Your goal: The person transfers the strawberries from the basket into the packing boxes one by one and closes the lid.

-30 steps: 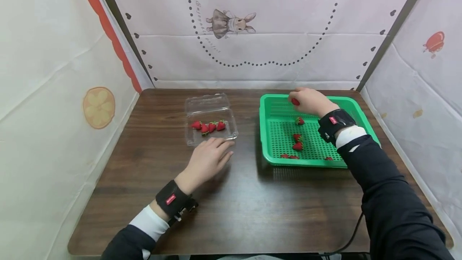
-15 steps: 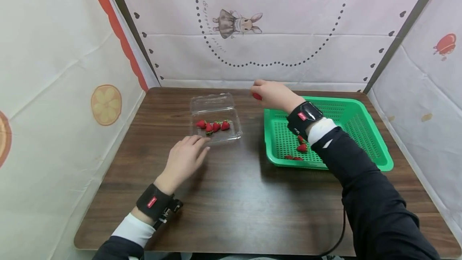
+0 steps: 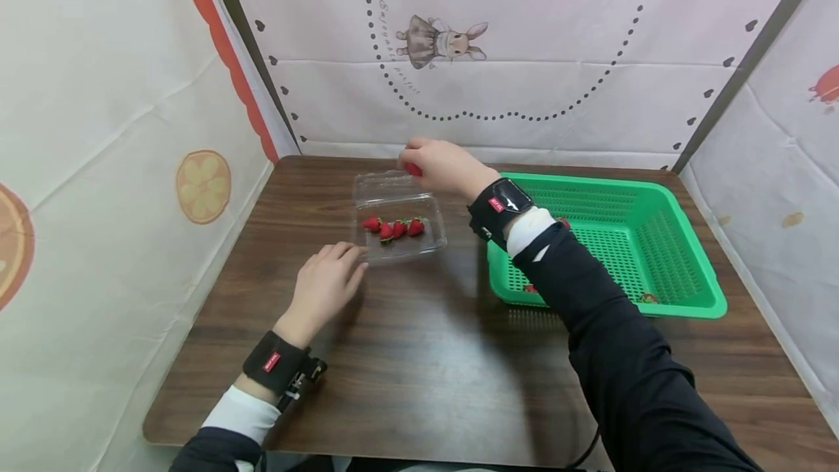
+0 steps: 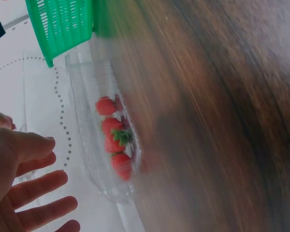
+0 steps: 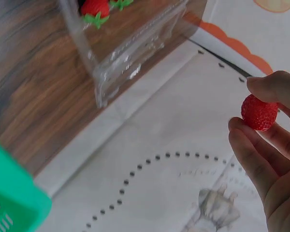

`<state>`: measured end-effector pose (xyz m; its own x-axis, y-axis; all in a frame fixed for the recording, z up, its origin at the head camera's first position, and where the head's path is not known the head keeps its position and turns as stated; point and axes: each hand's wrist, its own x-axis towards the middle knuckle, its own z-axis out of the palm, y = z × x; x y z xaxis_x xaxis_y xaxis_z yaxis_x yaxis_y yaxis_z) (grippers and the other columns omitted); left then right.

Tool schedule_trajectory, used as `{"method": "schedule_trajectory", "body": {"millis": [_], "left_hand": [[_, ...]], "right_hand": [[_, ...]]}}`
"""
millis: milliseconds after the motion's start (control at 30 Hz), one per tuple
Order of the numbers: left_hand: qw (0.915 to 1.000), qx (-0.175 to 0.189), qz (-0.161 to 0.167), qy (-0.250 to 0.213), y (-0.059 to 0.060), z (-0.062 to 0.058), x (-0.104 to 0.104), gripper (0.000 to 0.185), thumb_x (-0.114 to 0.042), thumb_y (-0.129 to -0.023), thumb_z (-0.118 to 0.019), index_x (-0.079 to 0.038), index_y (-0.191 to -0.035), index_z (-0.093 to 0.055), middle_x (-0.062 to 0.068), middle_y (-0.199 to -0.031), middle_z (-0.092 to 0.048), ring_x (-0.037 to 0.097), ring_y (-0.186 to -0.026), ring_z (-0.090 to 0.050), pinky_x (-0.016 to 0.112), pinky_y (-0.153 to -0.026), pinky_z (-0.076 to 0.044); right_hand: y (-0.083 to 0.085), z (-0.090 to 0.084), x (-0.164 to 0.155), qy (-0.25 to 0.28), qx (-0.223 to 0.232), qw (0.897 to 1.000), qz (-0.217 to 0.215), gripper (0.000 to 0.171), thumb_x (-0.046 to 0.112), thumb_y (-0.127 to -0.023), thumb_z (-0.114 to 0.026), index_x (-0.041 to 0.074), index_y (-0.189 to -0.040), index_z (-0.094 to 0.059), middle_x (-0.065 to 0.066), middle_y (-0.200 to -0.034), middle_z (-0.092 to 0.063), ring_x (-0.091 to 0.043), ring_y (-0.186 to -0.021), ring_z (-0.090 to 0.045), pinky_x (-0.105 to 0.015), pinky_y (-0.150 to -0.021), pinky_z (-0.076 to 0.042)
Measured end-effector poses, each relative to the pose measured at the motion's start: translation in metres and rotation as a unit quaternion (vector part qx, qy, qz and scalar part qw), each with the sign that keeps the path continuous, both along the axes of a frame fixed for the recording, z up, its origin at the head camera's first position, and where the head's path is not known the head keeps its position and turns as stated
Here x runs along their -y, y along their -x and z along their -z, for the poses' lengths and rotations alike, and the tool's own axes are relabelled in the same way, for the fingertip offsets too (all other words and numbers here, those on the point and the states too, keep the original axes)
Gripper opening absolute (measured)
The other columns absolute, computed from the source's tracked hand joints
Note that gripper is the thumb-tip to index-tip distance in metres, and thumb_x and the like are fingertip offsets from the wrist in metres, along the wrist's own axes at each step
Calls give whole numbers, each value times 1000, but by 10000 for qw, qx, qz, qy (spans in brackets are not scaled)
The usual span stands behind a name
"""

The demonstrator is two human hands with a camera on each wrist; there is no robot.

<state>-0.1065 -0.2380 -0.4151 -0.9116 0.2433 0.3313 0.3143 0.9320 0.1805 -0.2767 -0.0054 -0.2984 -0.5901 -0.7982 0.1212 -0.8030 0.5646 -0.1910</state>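
Between thumb and fingers my right hand pinches a red strawberry, held over the back of a clear plastic clamshell box. The box stands with its lid folded back, and several strawberries with green leaves lie in a row inside it. At the box's front left corner is my left hand, fingers spread and loosely bent, holding nothing. A green plastic basket on the right contains more strawberries, partly hidden beneath my right sleeve.
The brown wooden table ends at printed cloth walls at the back and sides. A black cable hangs by the front edge near my right arm.
My right hand has carried the strawberry left from above the green basket to the clear box. My left hand has shifted a little left, toward the box's front left corner.
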Motion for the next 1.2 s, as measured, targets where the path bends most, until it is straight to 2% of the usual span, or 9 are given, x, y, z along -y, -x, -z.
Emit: {"method": "schedule_trajectory", "body": {"millis": [200, 567, 767, 1033, 1200], "left_hand": [[9999, 52, -103, -9, -3, 3, 10, 28, -23, -96, -70, -9, -120, -71, 13, -116, -68, 32, -105, -63, 50, -81, -55], [9993, 351, -153, 17, -1, 9, 11, 31, -24, -96, -70, -7, -121, -70, 14, -120, -66, 33, -110, -62, 51, -84, -54], [9997, 237, -39, 96, 5, 9, 8, 31, -23, -95, -71, -6, -121, -71, 13, -120, -66, 32, -110, -62, 51, -83, -55], [9996, 225, 33, 192, 3, 13, 5, 29, -22, -94, -72, -7, -119, -72, 11, -119, -66, 32, -109, -63, 49, -81, -56], [9997, 153, 38, 189, 1, 14, 4, 29, -21, -94, -73, -8, -119, -73, 11, -120, -66, 31, -108, -64, 48, -80, -56]], "right_hand": [[-3, 20, 26, -130, 75, 9997, -198, 28, 7, -92, -69, 11, -121, -69, -6, -114, -60, -22, -101, -63, -34, -88, -52], [-14, 63, 61, -593, 448, 9962, -448, 29, 15, -93, -69, 12, -122, -68, -5, -114, -57, -19, -93, -62, -33, -84, -52], [-15, 84, 77, -731, 489, 9951, -444, 26, 12, -90, -72, 15, -115, -69, -4, -110, -57, -19, -92, -62, -33, -83, -52], [-18, 114, 92, -1070, 416, 9925, -413, 31, 10, -90, -71, 13, -121, -70, -6, -116, -62, -20, -101, -65, -32, -88, -54], [-21, 118, 96, -1010, 410, 9935, -335, 31, 6, -90, -71, 13, -120, -70, -6, -118, -61, -20, -102, -64, -33, -90, -53]]}}
